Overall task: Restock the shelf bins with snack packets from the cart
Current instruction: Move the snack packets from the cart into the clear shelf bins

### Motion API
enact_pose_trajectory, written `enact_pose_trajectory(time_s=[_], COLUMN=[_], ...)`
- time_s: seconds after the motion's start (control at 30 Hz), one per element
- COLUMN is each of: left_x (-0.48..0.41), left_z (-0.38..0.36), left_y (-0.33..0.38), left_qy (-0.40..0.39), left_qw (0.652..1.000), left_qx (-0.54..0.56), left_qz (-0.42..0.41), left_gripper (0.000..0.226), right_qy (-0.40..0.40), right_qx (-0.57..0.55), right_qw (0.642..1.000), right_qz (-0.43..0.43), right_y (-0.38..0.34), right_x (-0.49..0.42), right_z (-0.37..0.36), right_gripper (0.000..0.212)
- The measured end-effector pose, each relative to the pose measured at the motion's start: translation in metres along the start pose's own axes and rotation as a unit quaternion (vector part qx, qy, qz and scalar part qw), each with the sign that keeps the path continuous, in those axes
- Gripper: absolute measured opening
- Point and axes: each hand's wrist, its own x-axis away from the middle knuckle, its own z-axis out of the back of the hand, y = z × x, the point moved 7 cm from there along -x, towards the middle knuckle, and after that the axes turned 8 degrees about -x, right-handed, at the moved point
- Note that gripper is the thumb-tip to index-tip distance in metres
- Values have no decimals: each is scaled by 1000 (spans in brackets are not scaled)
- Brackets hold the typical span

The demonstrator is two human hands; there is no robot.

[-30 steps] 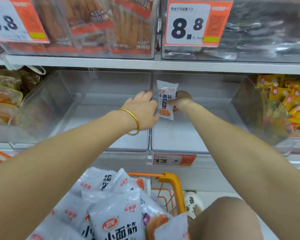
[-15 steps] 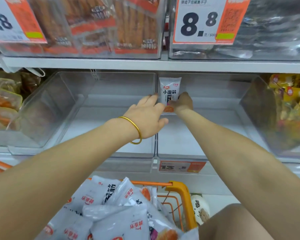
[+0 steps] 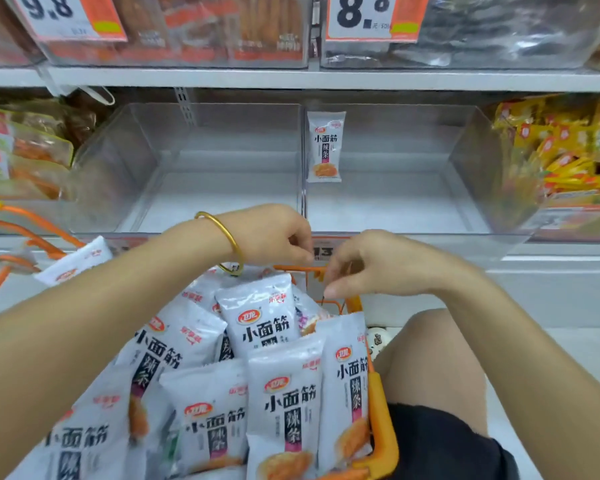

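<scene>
Pulled back from the shelf (image 3: 551,261), left hand (image 3: 274,237) and right hand (image 3: 371,268) now hang loosely curled, empty, over white snack packets (image 3: 260,313) heaped in the orange wire cart (image 3: 383,427), half hiding an orange price tag (image 3: 321,251). One small white packet (image 3: 324,147) stands upright against the left wall of the clear plastic bin (image 3: 395,202), well apart from both.

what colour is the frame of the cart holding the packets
Orange. The cart frame shows best in the head view, along its right edge.
</scene>
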Motion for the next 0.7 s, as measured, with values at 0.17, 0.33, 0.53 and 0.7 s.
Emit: enact_pose_trajectory(time_s=[0.17, 0.33, 0.53, 0.7], left_x=[11, 10, -10, -35], left_z=[0, -3, 23, 54], left_y=[4, 14, 13, -9], left_qy=[10, -31, 49, 175], left_qw=[999, 988, 986, 932], left_qx=[48, 150, 155, 306], left_qz=[9, 35, 42, 86], left_gripper=[21, 58, 25, 14], right_qy=[-85, -24, 137, 80], right_qx=[50, -239, -345, -368], right_qw=[995, 971, 928, 926], right_qz=[19, 16, 37, 10], right_y=[11, 19, 22, 36], right_x=[11, 12, -3, -13], right_z=[-20, 6, 48, 47], right_gripper=[11, 15, 11, 34])
